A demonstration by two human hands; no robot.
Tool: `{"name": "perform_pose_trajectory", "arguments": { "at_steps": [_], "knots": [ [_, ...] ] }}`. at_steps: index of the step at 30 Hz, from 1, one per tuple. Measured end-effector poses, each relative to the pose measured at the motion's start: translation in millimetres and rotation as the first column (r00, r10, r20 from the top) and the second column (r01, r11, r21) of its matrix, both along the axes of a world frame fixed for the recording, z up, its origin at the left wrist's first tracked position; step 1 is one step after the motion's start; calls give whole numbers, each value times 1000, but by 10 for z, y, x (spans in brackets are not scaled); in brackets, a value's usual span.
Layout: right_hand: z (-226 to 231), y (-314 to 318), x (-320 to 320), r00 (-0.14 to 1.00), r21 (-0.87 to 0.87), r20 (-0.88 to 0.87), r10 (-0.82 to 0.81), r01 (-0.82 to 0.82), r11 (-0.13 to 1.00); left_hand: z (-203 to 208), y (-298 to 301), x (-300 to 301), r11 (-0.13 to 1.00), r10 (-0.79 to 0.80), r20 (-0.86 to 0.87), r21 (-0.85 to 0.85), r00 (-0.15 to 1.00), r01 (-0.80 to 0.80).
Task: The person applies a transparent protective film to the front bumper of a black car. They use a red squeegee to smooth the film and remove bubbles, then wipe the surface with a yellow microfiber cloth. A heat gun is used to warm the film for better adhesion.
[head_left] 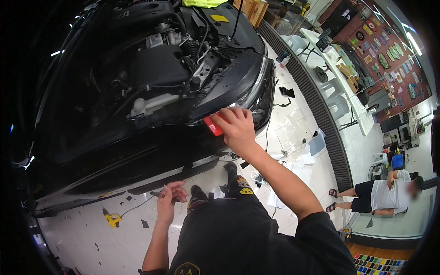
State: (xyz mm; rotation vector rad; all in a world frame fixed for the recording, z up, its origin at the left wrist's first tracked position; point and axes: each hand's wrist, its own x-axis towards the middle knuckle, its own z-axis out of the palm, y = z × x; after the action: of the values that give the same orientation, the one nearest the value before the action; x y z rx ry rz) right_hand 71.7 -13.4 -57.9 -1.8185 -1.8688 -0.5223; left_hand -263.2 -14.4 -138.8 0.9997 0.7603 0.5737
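Note:
My right hand [238, 130] is closed round a flat red squeegee [213, 125]. It presses the squeegee against the black car's front corner, just below the headlight [257, 87]. Glossy black film or paint covers the front bumper [137, 162]; which of the two, I cannot tell. Lower down, apart from the car, my left hand [170, 197] has its fingers curled. A slim dark tool [157, 194] sticks out from that hand, its kind too small to make out. Above, the engine bay [160, 64] lies exposed under the raised hood.
A yellow heat gun [111, 218] with a cord lies on the white tiled floor at left. Film scraps and backing sheets [302, 160] litter the floor at right. A dark floor grating [316, 101], a long white table [337, 68] and another person [387, 197] are farther right.

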Motion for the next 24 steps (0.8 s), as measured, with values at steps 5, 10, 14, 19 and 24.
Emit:
{"name": "perform_pose_trajectory", "arguments": {
  "at_steps": [5, 10, 14, 19, 24],
  "knots": [
    [-20, -84, 564, 999, -68, -4, -51, 51, 996, 201, -62, 112, 995, 87, -88, 56, 992, -82],
    [-141, 87, 2003, 986, 50, 49, 162, -164, 985, 261, -154, 499, 983, 177, -125, 66, 976, -170],
    [-184, 318, 2663, 948, 6, 0, 317, -317, 948, 511, -268, 1168, 992, 94, -184, 101, 978, -76],
    [-297, 616, 3242, 924, 27, -12, 382, -381, 924, 863, -376, 1909, 991, 18, -267, 130, 964, 18],
    [-347, 927, 3913, 869, 45, -36, 493, -491, 870, 1019, -552, 2409, 981, 136, -329, 173, 934, -82]
  ]
}}
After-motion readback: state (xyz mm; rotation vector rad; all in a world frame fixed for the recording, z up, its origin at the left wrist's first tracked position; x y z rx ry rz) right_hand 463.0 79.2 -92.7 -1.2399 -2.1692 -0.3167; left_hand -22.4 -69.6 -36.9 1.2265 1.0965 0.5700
